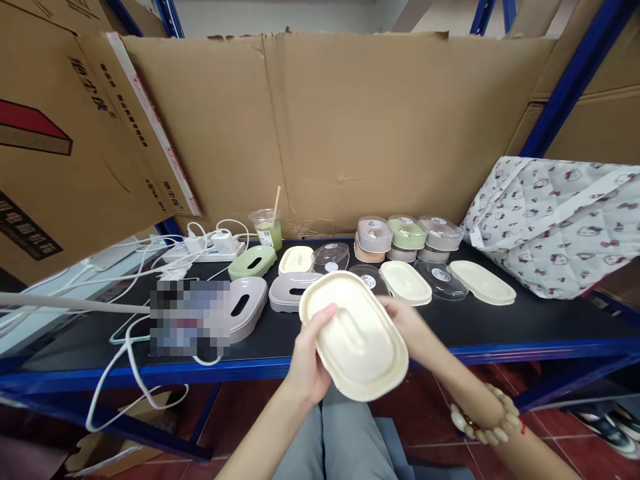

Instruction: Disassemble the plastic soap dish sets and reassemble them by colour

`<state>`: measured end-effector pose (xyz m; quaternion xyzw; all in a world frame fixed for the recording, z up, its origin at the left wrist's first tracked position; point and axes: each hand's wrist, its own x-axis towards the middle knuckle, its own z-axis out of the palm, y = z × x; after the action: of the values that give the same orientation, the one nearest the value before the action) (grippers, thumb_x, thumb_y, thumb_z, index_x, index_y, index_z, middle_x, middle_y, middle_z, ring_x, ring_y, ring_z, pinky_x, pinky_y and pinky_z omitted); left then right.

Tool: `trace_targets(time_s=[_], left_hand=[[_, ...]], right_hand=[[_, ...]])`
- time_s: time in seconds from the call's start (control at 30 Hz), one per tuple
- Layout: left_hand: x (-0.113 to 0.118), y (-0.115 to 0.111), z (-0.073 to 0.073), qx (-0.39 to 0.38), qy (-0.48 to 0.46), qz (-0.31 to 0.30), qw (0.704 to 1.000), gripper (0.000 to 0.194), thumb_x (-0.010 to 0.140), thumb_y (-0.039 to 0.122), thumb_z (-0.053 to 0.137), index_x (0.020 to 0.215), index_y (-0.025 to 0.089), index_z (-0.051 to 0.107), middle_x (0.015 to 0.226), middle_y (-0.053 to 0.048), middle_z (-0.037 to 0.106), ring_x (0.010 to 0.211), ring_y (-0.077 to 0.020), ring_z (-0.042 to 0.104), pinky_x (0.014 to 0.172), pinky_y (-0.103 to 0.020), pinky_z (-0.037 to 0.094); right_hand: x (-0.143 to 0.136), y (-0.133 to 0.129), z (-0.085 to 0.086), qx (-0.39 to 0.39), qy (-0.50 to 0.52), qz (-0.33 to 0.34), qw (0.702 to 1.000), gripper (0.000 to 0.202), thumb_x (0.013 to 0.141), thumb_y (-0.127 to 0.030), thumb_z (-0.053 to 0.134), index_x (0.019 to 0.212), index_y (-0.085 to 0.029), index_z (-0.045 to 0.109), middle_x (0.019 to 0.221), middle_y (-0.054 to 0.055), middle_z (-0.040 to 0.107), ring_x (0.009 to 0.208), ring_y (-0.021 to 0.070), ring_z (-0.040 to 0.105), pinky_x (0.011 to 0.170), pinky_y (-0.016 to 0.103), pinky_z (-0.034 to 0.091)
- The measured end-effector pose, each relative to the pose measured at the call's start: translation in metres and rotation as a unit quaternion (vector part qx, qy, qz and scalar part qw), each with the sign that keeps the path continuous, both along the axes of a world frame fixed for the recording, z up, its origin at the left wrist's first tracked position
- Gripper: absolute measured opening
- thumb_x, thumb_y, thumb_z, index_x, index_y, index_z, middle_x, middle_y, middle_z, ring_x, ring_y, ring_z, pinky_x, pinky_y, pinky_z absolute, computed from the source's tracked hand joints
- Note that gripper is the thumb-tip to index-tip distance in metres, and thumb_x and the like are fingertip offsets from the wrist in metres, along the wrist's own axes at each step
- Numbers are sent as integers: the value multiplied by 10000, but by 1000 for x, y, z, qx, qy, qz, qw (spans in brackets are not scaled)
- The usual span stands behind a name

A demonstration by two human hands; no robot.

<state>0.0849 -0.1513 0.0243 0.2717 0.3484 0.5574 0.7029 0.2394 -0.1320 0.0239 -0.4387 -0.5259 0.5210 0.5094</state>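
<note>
A cream oval lid (365, 347) is tilted up above the table's front edge. My left hand (311, 357) is closed on its left side, thumb across the face. Behind its upper right edge is my right hand (400, 320), its fingers mostly hidden by the lid. Just behind the lid lie a grey-purple slotted cover (286, 285) and a dark clear lid (369, 277). More cream lids (406, 281) and clear lids (440, 279) lie to the right. Stacked round containers (374, 235) stand behind them.
At the left are a green slotted cover (253, 261), another grey-purple cover (250, 310), a power strip (225, 248) and white cables. A drink cup (267, 230) stands at the back. A patterned bag (555, 227) occupies the right. Cardboard (375, 133) walls the back of the black table (490, 327).
</note>
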Motion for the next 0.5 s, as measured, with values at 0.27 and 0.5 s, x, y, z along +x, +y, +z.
trace_targets(time_s=[0.27,0.5], left_hand=[[17,-3,5,55,66,177,980,743,736,414,663,1418,279,403,1375,-40,567,1226,-251,564,937,-311,520],[9,-3,-5,223,275,206,912,926,749,554,602,1516,282,161,1547,-77,345,1402,-262,359,1111,-367,363]], right_hand=[[-23,-41,16,274,-251,-38,927,60,760,-279,681,769,-232,718,677,23,673,611,150,606,572,253,506],[-29,-32,14,178,-169,37,969,106,818,-288,624,750,-216,663,708,-1,685,634,135,628,629,258,535]])
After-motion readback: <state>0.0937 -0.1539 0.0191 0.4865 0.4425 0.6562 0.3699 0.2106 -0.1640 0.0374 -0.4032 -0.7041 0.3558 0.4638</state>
